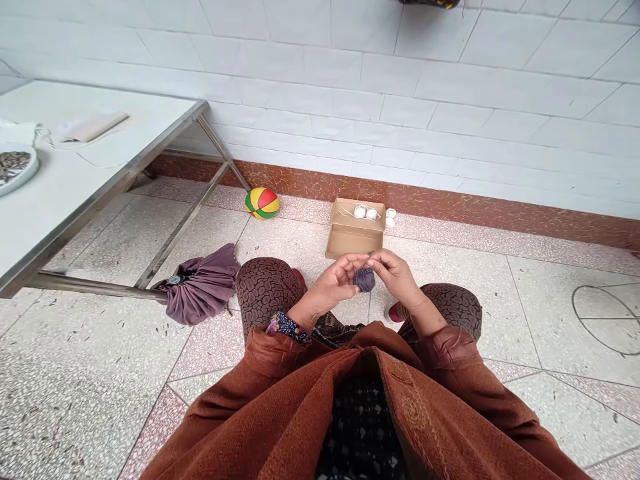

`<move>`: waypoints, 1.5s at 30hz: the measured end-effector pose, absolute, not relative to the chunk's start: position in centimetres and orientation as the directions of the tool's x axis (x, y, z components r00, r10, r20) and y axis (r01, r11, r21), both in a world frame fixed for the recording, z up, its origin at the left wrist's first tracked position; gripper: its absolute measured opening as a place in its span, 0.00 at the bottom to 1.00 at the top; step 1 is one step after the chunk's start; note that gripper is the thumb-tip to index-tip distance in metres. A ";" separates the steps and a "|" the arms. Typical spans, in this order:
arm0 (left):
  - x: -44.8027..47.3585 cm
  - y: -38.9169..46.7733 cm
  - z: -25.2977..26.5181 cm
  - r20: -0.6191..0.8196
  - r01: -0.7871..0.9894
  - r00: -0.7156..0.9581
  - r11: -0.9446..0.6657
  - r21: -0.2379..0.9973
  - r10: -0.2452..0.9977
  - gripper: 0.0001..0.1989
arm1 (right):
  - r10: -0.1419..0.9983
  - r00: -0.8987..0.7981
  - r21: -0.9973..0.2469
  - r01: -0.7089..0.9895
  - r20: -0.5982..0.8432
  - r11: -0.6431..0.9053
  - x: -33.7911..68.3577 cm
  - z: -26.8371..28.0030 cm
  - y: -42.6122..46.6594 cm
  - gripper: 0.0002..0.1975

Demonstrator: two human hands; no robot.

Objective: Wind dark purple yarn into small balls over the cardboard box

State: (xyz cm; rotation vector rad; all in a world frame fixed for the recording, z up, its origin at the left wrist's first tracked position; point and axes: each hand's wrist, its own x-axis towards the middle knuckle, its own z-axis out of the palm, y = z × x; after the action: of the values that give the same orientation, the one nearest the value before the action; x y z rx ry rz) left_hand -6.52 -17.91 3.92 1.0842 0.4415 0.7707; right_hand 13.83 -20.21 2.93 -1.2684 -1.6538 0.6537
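A small ball of dark purple-grey yarn (365, 280) is between my hands, above the floor and between my knees. My left hand (337, 279) holds it from the left, fingers curled over its top and thumb beside it. On the other side my right hand (396, 272) pinches yarn at the ball's upper edge; a bit of dark strand shows at the fingertips. Just beyond my hands lies an open cardboard box (354, 241). White yarn balls (365, 212) rest in its raised part, and more white balls (391, 217) sit on the floor at its right.
A metal-framed white table (150, 127) stands at the left, bearing a tray (31, 170) of dark bits and a folded cloth (95, 127). A folded purple umbrella (205, 283) leans by its leg. A colourful ball (263, 203) lies near the tiled wall (310, 113).
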 end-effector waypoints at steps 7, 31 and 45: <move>-6.7 -16.6 2.7 -0.070 -0.346 0.411 0.227 0.911 0.909 0.25 | 0.956 -0.121 -0.806 0.515 0.268 0.291 12.3 -0.1 -23.0 0.18; -6.3 -17.6 2.9 -0.052 -0.395 0.452 0.252 0.883 0.891 0.25 | 0.971 -0.005 -0.870 0.443 0.239 0.217 11.8 1.1 -22.6 0.16; -6.3 -17.7 3.5 0.016 -0.015 0.338 -0.011 1.000 0.941 0.21 | 0.852 -0.349 -0.690 0.501 0.391 0.522 12.1 6.5 -23.2 0.12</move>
State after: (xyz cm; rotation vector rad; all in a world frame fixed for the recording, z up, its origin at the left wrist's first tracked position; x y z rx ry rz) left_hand -6.29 -17.68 3.53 1.3532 0.9360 0.9674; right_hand 12.13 -23.16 6.53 -1.0991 -2.0151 0.5975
